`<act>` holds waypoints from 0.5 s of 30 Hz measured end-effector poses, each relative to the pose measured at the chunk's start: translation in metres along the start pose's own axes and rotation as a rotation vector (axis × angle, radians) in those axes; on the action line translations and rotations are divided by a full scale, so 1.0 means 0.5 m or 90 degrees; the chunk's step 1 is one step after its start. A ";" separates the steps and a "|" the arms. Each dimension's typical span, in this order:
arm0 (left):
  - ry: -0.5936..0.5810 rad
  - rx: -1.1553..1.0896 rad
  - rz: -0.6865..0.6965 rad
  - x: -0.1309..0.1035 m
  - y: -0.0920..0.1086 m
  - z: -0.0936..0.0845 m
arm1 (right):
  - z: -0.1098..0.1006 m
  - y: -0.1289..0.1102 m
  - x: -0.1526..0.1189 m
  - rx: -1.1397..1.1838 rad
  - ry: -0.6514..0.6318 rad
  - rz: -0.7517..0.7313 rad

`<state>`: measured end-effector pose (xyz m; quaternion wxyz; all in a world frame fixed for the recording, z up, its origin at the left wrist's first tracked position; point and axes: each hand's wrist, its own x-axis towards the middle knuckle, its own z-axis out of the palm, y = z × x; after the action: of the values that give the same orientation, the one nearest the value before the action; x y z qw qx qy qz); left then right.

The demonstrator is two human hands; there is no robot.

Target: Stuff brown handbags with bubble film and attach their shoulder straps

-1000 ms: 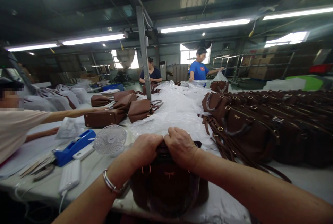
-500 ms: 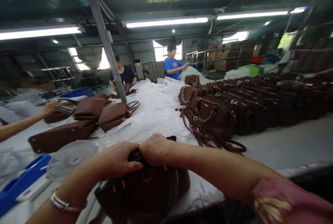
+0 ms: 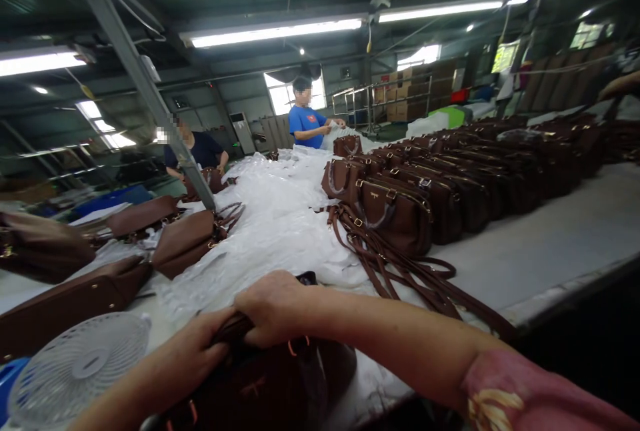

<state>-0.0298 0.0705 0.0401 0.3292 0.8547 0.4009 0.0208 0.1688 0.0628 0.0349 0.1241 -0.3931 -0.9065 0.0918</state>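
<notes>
A dark brown handbag [image 3: 260, 394] stands upright just in front of me, with a small gold emblem and handle buckles on its front. My left hand [image 3: 203, 347] is closed on its top edge, thumb toward me. Beside it, my right hand [image 3: 275, 307] grips the top of the same bag, knuckles up. What lies under the fingers is hidden. A bundle of brown straps [image 3: 385, 264] lies on the table to the right of the bag, and crumpled white plastic wrapping [image 3: 270, 204] is spread behind it.
Rows of brown handbags [image 3: 395, 214] stand on the right of the table [image 3: 540, 244]. More bags [image 3: 185, 241] lie at left, near a white fan [image 3: 90, 364] and a metal post [image 3: 150, 97]. Two people, one in a blue shirt [image 3: 304, 125], stand across the table.
My view has swung right, and the scene has slid left. Both hands keep their hold on the handbag. Another person's hand at the left has gone out of view.
</notes>
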 end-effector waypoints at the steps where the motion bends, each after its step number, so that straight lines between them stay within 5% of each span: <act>1: 0.006 0.001 -0.003 0.001 0.005 0.001 | -0.001 0.007 -0.012 0.043 0.047 -0.021; 6: 0.045 -0.003 -0.057 0.001 0.020 0.015 | 0.047 0.019 -0.132 0.151 0.408 -0.024; 10: 0.069 0.017 -0.068 0.003 0.009 0.027 | 0.158 0.023 -0.224 0.069 0.511 0.030; 15: 0.122 0.057 -0.062 0.015 -0.008 0.031 | 0.259 0.051 -0.253 0.080 0.572 -0.016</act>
<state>-0.0228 0.0690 0.0241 0.2515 0.8422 0.4720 0.0683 0.2314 -0.0221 -0.1144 0.5301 -0.3746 -0.7599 -0.0345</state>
